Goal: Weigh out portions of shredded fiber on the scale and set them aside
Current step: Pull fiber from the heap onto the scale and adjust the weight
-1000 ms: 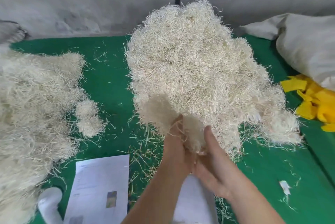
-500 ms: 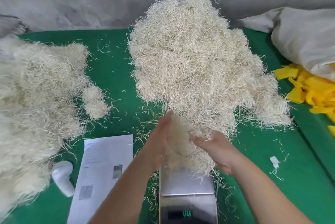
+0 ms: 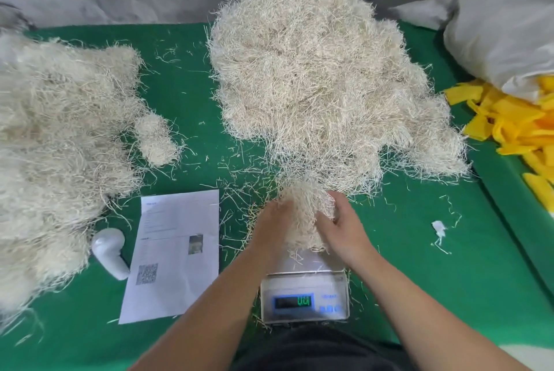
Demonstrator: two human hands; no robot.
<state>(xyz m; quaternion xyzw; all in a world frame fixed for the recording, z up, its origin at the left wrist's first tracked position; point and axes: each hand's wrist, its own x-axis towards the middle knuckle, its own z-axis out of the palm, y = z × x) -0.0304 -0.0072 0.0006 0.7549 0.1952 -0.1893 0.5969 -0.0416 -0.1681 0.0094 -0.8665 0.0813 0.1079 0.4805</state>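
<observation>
Now both hands — left hand [image 3: 274,225], right hand [image 3: 344,229] — cupping fiber clump [image 3: 304,214], over scale [image 3: 304,295]

Both hands cupped a clump of fiber [image 3: 302,214] over the scale [image 3: 304,295]: the left hand [image 3: 271,225] on its left side, the right hand [image 3: 344,229] on its right, fingers curled into it. The big fiber pile [image 3: 314,70] lay just behind on the green tabletop [image 3: 419,265]. A printed sheet [image 3: 174,253] lay left of the scale.
</observation>
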